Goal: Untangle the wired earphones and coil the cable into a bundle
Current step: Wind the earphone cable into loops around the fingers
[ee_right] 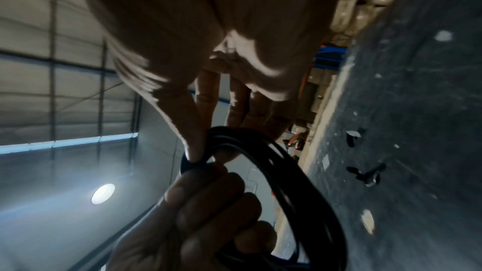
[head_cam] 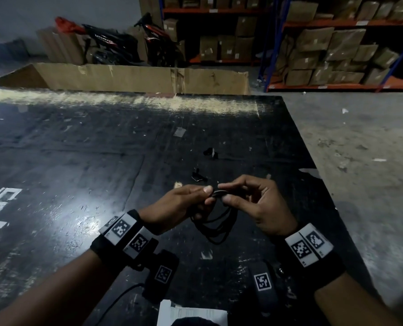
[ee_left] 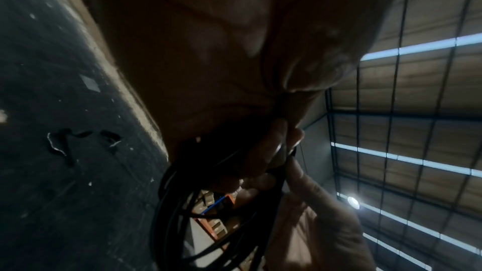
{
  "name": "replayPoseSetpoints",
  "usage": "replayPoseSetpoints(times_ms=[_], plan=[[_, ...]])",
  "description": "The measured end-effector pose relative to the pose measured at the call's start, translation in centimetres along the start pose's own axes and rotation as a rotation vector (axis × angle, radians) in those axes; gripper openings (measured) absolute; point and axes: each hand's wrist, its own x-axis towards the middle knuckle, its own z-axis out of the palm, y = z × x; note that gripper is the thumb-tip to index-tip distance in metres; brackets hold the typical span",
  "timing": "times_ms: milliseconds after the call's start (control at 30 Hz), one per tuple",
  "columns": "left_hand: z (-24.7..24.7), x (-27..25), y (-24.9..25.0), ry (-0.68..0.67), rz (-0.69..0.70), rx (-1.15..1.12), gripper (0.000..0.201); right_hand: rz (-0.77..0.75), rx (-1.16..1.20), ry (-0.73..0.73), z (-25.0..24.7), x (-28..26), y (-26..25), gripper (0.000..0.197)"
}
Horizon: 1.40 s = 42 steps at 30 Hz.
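The black earphone cable (head_cam: 219, 225) hangs in several loose loops above the dark table (head_cam: 89, 149), gathered at the top between both hands. My left hand (head_cam: 208, 195) pinches the top of the loops between thumb and fingers. My right hand (head_cam: 224, 192) pinches the same spot from the right with thumb and index finger. In the right wrist view the coil (ee_right: 300, 182) arcs below my thumb, with the left hand's fingers (ee_right: 198, 199) curled round it. In the left wrist view the loops (ee_left: 174, 213) hang under my palm. The earbuds and plug are hidden.
Two small black pieces (head_cam: 210, 152) (head_cam: 198, 175) lie on the table beyond my hands. A white paper (head_cam: 191, 314) sits at the near edge. An open cardboard box (head_cam: 137, 78) borders the far edge. The table's right edge drops to concrete floor (head_cam: 360, 149); box-filled shelves (head_cam: 337, 48) stand behind.
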Motion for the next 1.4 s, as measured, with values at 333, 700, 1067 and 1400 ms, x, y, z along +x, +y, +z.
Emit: replayPoseSetpoints(times_ms=[333,700,1067,1400], plan=[[-0.6,-0.2,-3.2,0.112,0.146,0.527,0.043,0.131,-0.041,0.136,0.5,-1.0,2.1,0.018],[-2.8,0.3,-3.6,0.21,0.164,0.353,0.035,0.251,0.11,0.2,2.0,1.0,2.4,0.019],[-6.2,0.7,-5.4,0.393,0.09,0.436,0.036,0.321,-0.037,0.206,3.9,3.2,3.9,0.014],[-11.1,0.6,-7.4,0.622,0.115,0.301,0.033,0.321,-0.475,0.049,1.7,11.1,7.2,0.011]])
